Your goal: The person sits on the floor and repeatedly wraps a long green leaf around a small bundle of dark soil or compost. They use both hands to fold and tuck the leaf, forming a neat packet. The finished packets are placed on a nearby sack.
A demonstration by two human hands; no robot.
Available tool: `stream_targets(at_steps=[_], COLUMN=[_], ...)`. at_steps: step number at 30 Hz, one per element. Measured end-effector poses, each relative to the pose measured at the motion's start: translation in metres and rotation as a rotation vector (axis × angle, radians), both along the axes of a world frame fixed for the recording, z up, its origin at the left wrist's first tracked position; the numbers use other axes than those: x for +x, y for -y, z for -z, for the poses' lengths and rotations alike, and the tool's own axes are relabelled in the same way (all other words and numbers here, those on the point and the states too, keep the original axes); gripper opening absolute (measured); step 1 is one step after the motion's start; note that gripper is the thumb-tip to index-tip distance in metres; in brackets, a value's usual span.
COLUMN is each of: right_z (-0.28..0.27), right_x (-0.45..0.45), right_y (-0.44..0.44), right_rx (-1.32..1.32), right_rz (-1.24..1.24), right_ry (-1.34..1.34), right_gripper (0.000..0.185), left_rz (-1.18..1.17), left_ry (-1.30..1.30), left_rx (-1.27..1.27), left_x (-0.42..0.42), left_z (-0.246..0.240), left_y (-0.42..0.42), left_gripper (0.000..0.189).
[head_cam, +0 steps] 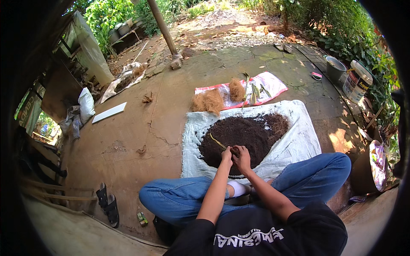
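Note:
My left hand [227, 155] and my right hand [241, 157] are close together over a pile of dark soil [253, 134]. Between them is a small dark clump, mostly hidden by the fingers, and a thin yellowish-green plant stem [217, 141] sticks out from it towards the upper left. The soil lies on a white woven sack [299, 140]. Just beyond, a red-edged white sack [273, 82] bears two bundles of brown fibre, a larger one [209, 100] and a smaller one [236, 90], beside long green leaves [254, 93].
A grey bucket [334, 69], a white lidded pail [357, 82] and a pink-and-white brush [316, 76] stand or lie at the right. Black sandals [108, 204], a small green packet [142, 219] and a white board [109, 112] are at the left. A wooden post [163, 28] rises beyond.

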State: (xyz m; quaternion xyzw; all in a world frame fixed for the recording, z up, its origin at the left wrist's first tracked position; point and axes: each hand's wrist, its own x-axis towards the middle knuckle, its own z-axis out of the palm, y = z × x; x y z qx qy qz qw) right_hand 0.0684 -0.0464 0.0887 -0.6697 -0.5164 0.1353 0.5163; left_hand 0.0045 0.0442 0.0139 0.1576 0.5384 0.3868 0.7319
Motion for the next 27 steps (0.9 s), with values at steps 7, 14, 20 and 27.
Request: stream_targets(at_steps=[7,14,20,27], right_z=[0.008,0.018,0.019,0.059], right_x=[0.008,0.004,0.004,0.032], right_y=[-0.008,-0.007,-0.013,-0.011], right_rx=[-0.180,-0.105,-0.030,-0.350], right_rz=[0.013,-0.103,-0.167,-0.034], right_ry=[0.149,0.191,0.043,0.074], right_gripper=[0.018,0.022,0.027,0.032], left_rz=[0.000,-0.035,-0.152,-0.078], left_ry=[-0.052,-0.193,-0.189,-0.073], left_rx=[-0.020,0.022,0.065,-0.001], left_x=[0.004,-0.001,-0.008,-0.013], left_z=[-0.005,-0.014,-0.019,-0.030], left_y=[-0.002,0.000,-0.008,-0.003], left_gripper=[0.018,0.049,0.051,0.041])
